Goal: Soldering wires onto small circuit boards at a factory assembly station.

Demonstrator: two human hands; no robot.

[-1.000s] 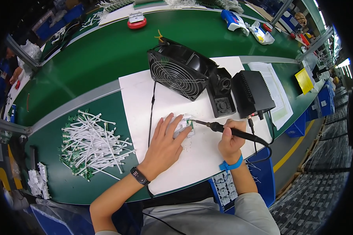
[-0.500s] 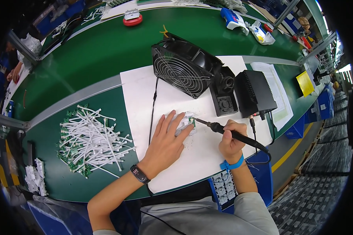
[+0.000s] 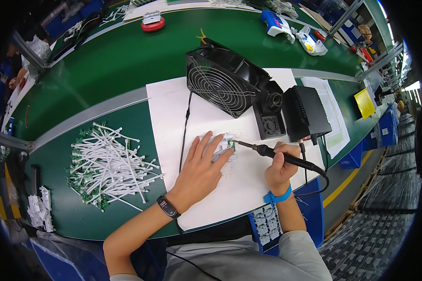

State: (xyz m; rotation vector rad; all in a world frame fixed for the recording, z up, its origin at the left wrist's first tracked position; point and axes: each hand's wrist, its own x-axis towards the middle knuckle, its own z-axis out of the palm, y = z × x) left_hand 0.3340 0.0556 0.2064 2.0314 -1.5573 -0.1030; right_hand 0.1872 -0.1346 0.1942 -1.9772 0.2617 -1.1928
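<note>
A small white plastic housing with a green circuit board lies on the white sheet. Over it rests my left hand, its fingers and thumb bearing on the housing and partly hiding it. My right hand is closed around the handle of a soldering iron. The iron's thin tip points left and meets, or nearly meets, the edge of the board; which of the two I cannot tell. To the left sits a heap of white cables with small green boards at their ends.
A black fan stands behind my hands, beside an iron stand and a black power box. The iron's cord loops at the right. More white housings lie at far left. A blue bin sits below the table edge.
My right hand and the soldering iron have shifted slightly to the right, with the tip still at the board. The left hand keeps its place on the housing. The whole view has moved a little.
</note>
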